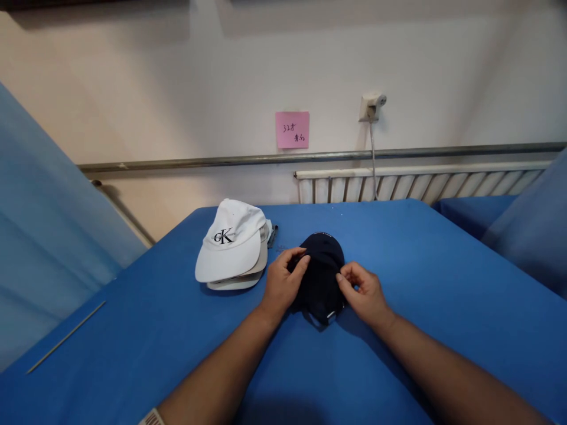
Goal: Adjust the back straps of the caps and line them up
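Note:
A dark navy or black baseball cap [319, 274] lies on the blue table cover, its brim pointing away from me and its strap with a small metal buckle toward me. My left hand [283, 280] pinches the cap's left edge between thumb and fingers. On the opposite side, my right hand [363, 292] grips the cap's right edge between thumb and forefinger. To the left of my left hand sits a small stack of caps, topped by a white cap [234, 242] with a black "CK" logo. The caps beneath it are mostly hidden.
The blue cover [177, 348] spreads across the table. A thin stick [66, 337] lies near its left edge. Behind stand a metal rail [230, 161], a white radiator [398, 180] and a wall socket [371, 108] with a plugged cord. A pink note [292, 129] hangs on the wall; blue curtains [48, 224] flank the table.

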{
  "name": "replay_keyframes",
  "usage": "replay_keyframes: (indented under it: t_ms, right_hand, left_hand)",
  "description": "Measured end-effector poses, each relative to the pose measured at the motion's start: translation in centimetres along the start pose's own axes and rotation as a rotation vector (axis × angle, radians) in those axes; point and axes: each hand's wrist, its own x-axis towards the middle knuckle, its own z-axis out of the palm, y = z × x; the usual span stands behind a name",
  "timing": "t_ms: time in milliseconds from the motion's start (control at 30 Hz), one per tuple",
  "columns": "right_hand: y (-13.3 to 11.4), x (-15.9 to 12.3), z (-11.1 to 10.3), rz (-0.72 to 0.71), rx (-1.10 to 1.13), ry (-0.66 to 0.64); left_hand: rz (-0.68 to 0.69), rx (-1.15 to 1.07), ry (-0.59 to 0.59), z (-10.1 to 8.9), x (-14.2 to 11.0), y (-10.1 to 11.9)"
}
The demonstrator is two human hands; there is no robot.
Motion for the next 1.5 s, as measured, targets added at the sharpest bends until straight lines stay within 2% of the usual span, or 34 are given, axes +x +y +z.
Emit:
replay_keyframes:
  t_ms: [200, 267, 467, 700, 800, 1000, 1100, 1200, 1367, 1433, 1500]
  right_hand:
    - [0.9, 0.5, -0.5, 0.061, 0.096, 0.042]
    - [0.8, 0.4, -0.5, 0.053, 0.107, 0.033]
    - [0.2, -0.1, -0.7, 0.023, 0.113, -0.028]
    - [0.3, -0.2, -0.4, 0.005, 0.113, -0.093]
    - [0.2, -0.3, -0.4, 0.014, 0.109, -0.130]
    - [0.4, -0.2, -0.3, 0.012, -0.025, -0.219]
    - [0.6, -0.1, -0.2, 0.019, -0.073, -0.219]
    - [0.6, -0.1, -0.1, 0.020, -0.063, -0.211]
    - [0.5, -0.1, -0.2, 0.036, 0.024, -0.131]
    - [0.7, -0.1, -0.1, 0.052, 0.068, -0.089]
    - [0.8, -0.1, -0.1, 0.058, 0.085, -0.078]
  left_hand:
    - [0.032, 0.063, 0.073, -2.0, -1.0, 0.0]
    - [0.092, 0.158, 0.049, -2.5, -1.3, 0.4]
    - [0.255, 0.433, -0.128, -2.6, -1.9, 1.3]
    - [0.254, 0.523, -0.107, -2.4, -1.7, 0.2]
    - [0.197, 0.424, -0.107, -2.4, -1.6, 0.0]
    - [-0.152, -0.194, -0.041, -2.2, -0.9, 0.0]
    - [-0.215, -0.266, -0.085, -2.0, -0.6, -0.4]
    - [-0.173, -0.195, -0.113, -1.7, -0.9, -0.6]
    - [0.022, -0.015, 0.057, -1.9, -1.6, 0.3]
    - [0.080, 0.079, 0.044, -2.1, -1.8, 0.7]
    - [0.111, 0.182, -0.031, -2.3, -1.9, 0.9]
